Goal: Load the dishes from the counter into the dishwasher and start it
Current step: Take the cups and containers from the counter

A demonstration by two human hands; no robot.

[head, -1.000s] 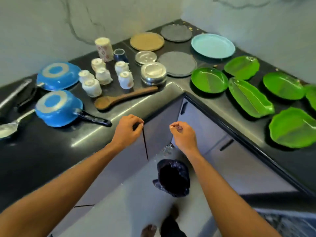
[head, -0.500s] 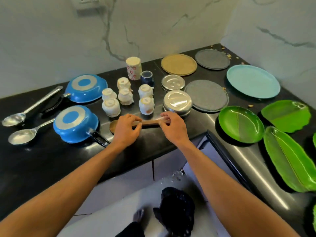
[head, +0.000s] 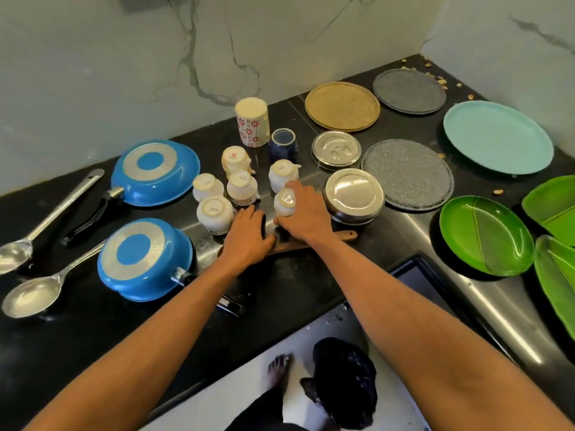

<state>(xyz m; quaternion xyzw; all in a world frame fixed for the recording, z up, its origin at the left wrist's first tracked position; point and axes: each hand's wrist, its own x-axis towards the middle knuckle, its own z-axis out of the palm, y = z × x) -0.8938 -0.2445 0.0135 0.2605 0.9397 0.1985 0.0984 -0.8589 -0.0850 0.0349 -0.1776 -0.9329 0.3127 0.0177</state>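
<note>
Several small white cups stand upside down on the black counter (head: 93, 331). My right hand (head: 306, 216) is closed around the nearest white cup (head: 284, 201), fingers on its right side and thumb at its base. My left hand (head: 245, 241) lies open just left of it, fingers pointing between the cups, beside another white cup (head: 214, 213). Both hands cover the middle of a wooden spoon (head: 343, 236). The dishwasher cannot be made out.
Two upturned blue pans (head: 154, 172) (head: 143, 258) and two steel ladles (head: 31, 295) lie at left. Steel containers (head: 353, 197), round plates (head: 407, 174), a teal plate (head: 497, 136) and green leaf plates (head: 485, 234) fill the right. A black bag (head: 345, 377) sits on the floor.
Both hands rose from below the counter edge to the wooden spoon, then went forward over it. My right hand has closed on a white cup; the view tilted up toward the wall.
</note>
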